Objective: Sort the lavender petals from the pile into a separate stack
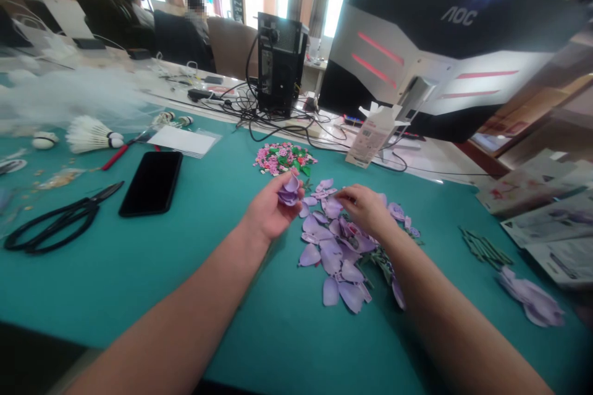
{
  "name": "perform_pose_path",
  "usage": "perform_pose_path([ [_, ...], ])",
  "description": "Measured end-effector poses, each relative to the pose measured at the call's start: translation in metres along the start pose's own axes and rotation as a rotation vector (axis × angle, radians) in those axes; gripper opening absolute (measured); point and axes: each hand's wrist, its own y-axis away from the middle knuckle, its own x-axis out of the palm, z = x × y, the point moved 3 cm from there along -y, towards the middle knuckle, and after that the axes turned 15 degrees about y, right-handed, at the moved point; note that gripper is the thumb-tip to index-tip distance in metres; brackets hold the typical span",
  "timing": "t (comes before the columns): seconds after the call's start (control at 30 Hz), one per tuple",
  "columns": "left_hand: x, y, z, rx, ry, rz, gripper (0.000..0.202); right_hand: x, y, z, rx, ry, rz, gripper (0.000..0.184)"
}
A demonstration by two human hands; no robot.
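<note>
My left hand (271, 207) is closed around a partly assembled purple flower (290, 191) with cupped petals, held upright above the green mat. To the right, my right hand (365, 207) hovers over a pile of loose purple petals (331, 253). Its thumb and fingers pinch together at the pile's upper edge; whatever is between them is too small to name. Green stem pieces show among the petals, and my right wrist hides part of the heap. Just beyond my left hand lies a cluster of small pink and green flower pieces (283, 157).
On the left are a phone (152, 184), black-handled scissors (65, 216), red-handled pliers (121, 151) and a shuttlecock (92, 134). An opened carton (373, 136) stands before a monitor (445, 43). Green stems (485, 247) and stacked purple petals (530, 297) lie right. Cables cross the back.
</note>
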Motion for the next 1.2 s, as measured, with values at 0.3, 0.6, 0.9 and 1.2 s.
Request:
perform_pose_path([
  [0.3, -0.004, -0.005, -0.004, 0.04, 0.035, -0.011, 0.015, 0.034, -0.035, 0.036, -0.226, 0.233, 0.15, 0.026],
  [0.6, -0.009, -0.009, 0.003, 0.023, 0.037, 0.025, 0.013, 0.047, -0.048, 0.046, -0.319, 0.33, 0.186, 0.021],
  [0.9, -0.013, -0.013, 0.006, 0.013, 0.0, 0.027, 0.02, 0.029, -0.039, 0.032, -0.07, 0.006, 0.07, 0.002],
  [1.2, -0.018, -0.018, 0.012, -0.021, -0.011, 0.047, 0.034, -0.039, -0.031, 0.073, 0.033, -0.38, -0.216, 0.008],
])
